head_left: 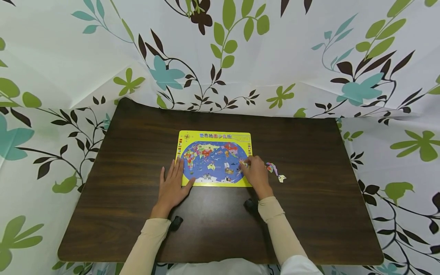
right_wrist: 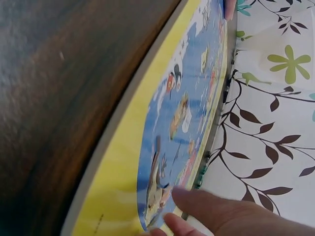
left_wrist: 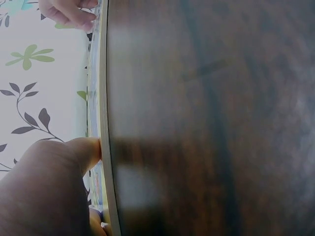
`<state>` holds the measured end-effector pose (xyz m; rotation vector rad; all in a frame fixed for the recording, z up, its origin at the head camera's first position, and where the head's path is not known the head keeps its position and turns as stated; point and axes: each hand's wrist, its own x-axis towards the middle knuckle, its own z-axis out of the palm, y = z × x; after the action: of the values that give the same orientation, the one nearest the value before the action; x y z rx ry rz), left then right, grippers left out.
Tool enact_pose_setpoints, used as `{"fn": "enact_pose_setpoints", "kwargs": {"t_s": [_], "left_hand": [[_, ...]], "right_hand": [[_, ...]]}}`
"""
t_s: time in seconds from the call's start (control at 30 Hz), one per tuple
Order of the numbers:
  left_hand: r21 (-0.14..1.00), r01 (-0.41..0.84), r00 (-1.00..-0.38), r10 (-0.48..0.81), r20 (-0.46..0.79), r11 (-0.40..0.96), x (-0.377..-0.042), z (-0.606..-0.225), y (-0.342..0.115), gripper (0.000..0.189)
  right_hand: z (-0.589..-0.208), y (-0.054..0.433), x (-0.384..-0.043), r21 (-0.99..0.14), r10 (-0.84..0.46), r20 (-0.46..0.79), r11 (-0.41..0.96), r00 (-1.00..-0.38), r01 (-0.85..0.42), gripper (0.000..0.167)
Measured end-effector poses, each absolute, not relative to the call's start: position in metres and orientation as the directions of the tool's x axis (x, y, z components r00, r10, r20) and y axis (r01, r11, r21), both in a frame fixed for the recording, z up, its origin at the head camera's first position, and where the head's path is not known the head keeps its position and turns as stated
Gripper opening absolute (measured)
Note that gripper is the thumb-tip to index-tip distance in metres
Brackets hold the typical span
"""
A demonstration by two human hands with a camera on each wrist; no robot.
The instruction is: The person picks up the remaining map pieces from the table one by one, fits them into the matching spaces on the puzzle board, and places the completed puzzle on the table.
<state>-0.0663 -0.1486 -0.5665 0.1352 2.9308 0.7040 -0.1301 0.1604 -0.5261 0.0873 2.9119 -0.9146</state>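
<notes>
A yellow-bordered world map puzzle board (head_left: 214, 184) lies flat on the table, its blue oval map filled with coloured land shapes. My left hand (head_left: 172, 187) rests on its left edge with fingers spread, the thumb at the lower border. In the left wrist view the left thumb (left_wrist: 83, 152) presses at the board's edge. Over the map's right side, my right hand (head_left: 257, 175) pinches a small puzzle piece with curled fingers. From the right wrist, that puzzle piece (right_wrist: 155, 194) shows at the fingertips, low over the blue area. Palm and knuckles hide part of the right border.
Several loose puzzle pieces (head_left: 271, 168) lie just right of the board, a pale yellow one (head_left: 282, 178) nearest the front. The dark wooden table (head_left: 309, 214) meets a leaf-patterned cloth (head_left: 292, 57) at its back and sides.
</notes>
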Motion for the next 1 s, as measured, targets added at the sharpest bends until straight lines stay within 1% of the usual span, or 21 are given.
{"fn": "enact_pose_setpoints", "kwargs": {"t_s": [0.2,0.3,0.4,0.67,0.8,1.0], "left_hand": [[0.461,0.055,-0.989,0.113,-0.099,0.886,-0.066,-0.568,-0.149,0.091],[0.455,0.053,-0.989,0.109,-0.098,0.889,-0.066,-0.568,-0.149,0.092],[0.452,0.053,-0.989,0.108,-0.096,0.890,-0.067,-0.569,-0.149,0.092],[0.456,0.056,-0.989,0.111,-0.093,0.888,-0.066,-0.569,-0.150,0.091],[0.456,0.055,-0.990,0.109,-0.094,0.889,-0.066,-0.568,-0.149,0.091],[0.469,0.070,-0.992,0.110,-0.059,0.880,-0.066,-0.568,-0.149,0.090]], "right_hand": [[-0.527,0.166,-0.138,-0.567,-0.065,-0.085,0.824,-0.994,-0.005,0.032],[-0.526,0.167,-0.141,-0.579,-0.083,-0.108,0.815,-0.991,-0.005,0.029],[-0.527,0.168,-0.143,-0.587,-0.081,-0.117,0.810,-0.990,0.003,0.025],[-0.529,0.169,-0.145,-0.580,-0.056,-0.128,0.814,-0.990,0.029,0.025],[-0.531,0.168,-0.144,-0.576,-0.047,-0.119,0.817,-0.992,0.031,0.026],[-0.531,0.168,-0.143,-0.586,-0.054,-0.076,0.811,-0.996,0.001,0.026]]}}
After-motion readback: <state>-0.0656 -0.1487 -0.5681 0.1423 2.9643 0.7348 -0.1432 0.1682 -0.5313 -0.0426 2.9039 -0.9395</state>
